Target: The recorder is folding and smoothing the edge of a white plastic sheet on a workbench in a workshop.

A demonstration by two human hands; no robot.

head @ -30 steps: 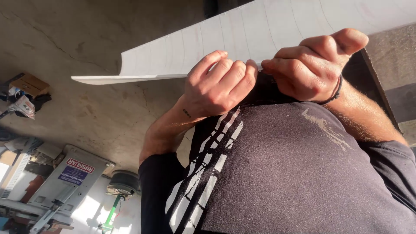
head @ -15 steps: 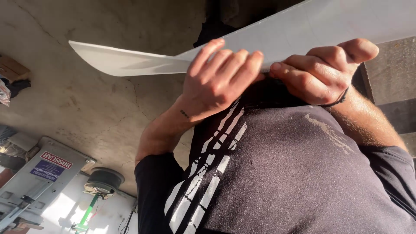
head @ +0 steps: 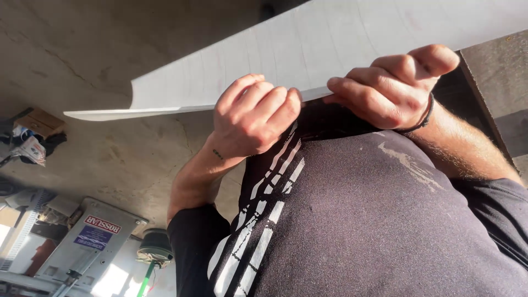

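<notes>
A large, thin white panel (head: 330, 44) with faint ruled lines stretches from the upper right down to a pointed corner at the left. My left hand (head: 253, 118) curls its fingers over the panel's near edge, close to my chest. Just to its right, my right hand (head: 393, 91), with a dark band at the wrist, grips the same edge with the thumb raised. Below both hands is my dark shirt with white stripes (head: 352, 220). The far side of the panel runs out of view.
A cracked concrete floor (head: 82, 49) lies far below. A cardboard box with rags (head: 33, 124) sits at the left. A grey metal machine (head: 91, 242), a round dark object (head: 155, 247) and a green-handled tool (head: 146, 278) stand at the lower left.
The panel has tilted, so more of its broad face shows than half a second ago. Both hands kept their grip on its edge. The view shifted slightly.
</notes>
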